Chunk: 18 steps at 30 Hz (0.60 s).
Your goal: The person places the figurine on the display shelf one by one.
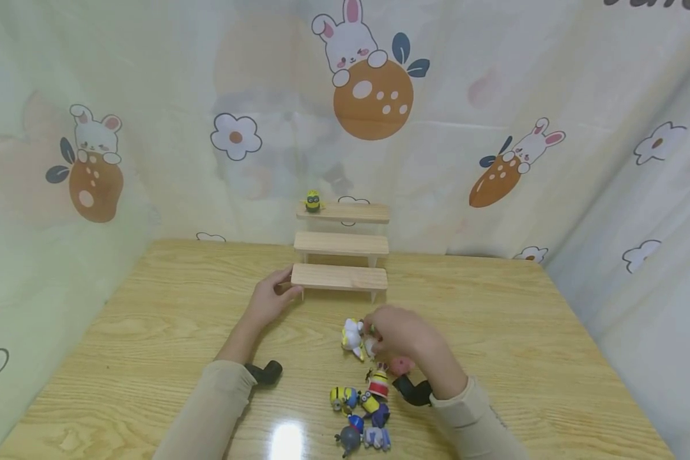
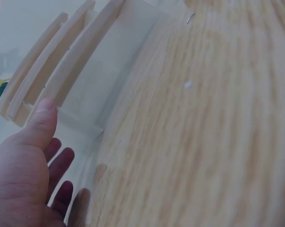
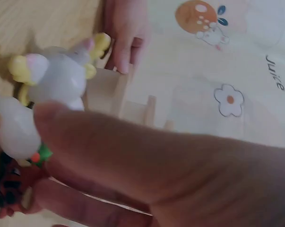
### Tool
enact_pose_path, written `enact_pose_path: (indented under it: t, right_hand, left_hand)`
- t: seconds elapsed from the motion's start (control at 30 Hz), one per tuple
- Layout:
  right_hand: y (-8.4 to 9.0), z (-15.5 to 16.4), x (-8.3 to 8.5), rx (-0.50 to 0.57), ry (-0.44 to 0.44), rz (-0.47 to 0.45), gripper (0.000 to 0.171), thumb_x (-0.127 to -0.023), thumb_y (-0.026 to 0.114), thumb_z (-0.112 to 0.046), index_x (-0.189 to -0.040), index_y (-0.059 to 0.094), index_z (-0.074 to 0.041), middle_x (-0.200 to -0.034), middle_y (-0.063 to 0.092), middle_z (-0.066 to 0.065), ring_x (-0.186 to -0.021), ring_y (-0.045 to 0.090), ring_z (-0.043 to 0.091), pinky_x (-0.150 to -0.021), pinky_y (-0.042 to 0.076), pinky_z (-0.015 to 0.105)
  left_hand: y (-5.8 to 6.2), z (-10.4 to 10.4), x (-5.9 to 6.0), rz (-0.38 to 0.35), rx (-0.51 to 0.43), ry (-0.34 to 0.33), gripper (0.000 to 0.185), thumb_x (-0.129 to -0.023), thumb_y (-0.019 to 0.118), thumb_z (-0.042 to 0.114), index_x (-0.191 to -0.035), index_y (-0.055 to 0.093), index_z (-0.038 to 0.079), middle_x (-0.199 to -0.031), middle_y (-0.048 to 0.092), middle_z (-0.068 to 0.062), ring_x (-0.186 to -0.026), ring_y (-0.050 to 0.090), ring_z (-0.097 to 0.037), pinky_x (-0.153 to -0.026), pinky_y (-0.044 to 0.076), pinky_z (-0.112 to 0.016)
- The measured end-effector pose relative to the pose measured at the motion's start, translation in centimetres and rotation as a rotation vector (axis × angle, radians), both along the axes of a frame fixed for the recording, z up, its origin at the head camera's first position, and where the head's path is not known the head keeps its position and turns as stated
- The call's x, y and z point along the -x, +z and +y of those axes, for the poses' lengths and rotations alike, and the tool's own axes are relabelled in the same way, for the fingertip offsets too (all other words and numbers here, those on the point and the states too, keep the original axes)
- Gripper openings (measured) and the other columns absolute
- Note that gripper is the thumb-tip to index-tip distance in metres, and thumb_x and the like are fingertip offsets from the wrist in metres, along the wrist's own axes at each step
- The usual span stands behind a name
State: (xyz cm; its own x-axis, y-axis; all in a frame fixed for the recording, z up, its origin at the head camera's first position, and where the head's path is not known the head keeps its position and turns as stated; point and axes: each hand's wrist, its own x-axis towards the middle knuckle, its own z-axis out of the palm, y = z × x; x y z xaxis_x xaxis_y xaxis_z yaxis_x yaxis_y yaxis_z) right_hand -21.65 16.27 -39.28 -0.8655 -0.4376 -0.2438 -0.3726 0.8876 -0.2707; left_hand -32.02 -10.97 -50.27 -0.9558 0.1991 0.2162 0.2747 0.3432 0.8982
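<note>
At the left end of the three-tier pale wooden stand (image 1: pixel 340 243), the left hand (image 1: pixel 269 299) rests its thumb against the lowest board (image 1: pixel 339 278). The left wrist view shows more of this grip than the head view: it is loose, with the other visible fingers apart and slightly bent below the thumb. In front of the stand, the right hand (image 1: pixel 399 331) reaches down to a small white rounded figure (image 1: pixel 370 347). The right wrist view shows green and red parts on or beside that figure, mostly hidden in the head view; thumb and fingers are at it, but I cannot tell whether this grip has closed on it. Just beside it, also before the stand, lies a white plastic figure with yellow ends (image 1: pixel 352 335).

Only the head view shows the toys farther in front of the stand, on the wood-grain table (image 1: pixel 149 358): a red, white and yellow crowned figure (image 1: pixel 378 382), a yellow-and-blue figure (image 1: pixel 344 397) and a round grey figure (image 1: pixel 349 438). On the stand's top board, at its left end, is a yellow-and-dark goggled figure (image 1: pixel 313 201).
</note>
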Motion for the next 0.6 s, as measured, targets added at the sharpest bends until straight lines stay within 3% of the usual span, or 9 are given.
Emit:
enact_pose_path:
  t: [0.17, 0.6]
  right_hand:
    - [-0.5, -0.4, -0.2, -0.03, 0.047, 0.036, 0.026, -0.076, 0.07, 0.002, -0.097, 0.071, -0.013, -0.093, 0.06, 0.001, -0.074, 0.049, 0.013, -0.067, 0.046, 0.03]
    - [-1.9, -0.2, 0.4, -0.023, 0.117, 0.062, 0.029, -0.077, 0.063, 0.01, -0.086, 0.062, -0.017, -0.084, 0.049, -0.004, -0.071, 0.045, 0.012, -0.065, 0.041, 0.026]
  left_hand:
    - [0.0, -0.1, 0.1, 0.003, -0.001, 0.0, 0.065, -0.085, 0.069, 0.035, -0.143, 0.044, 0.017, -0.125, 0.06, -0.008, -0.116, 0.059, -0.027, -0.097, 0.049, -0.04]
    - [0.0, -0.1, 0.1, 0.001, 0.005, -0.005, 0.066, -0.086, 0.069, 0.033, -0.143, 0.043, 0.013, -0.127, 0.059, -0.008, -0.116, 0.059, -0.028, -0.095, 0.051, -0.039]
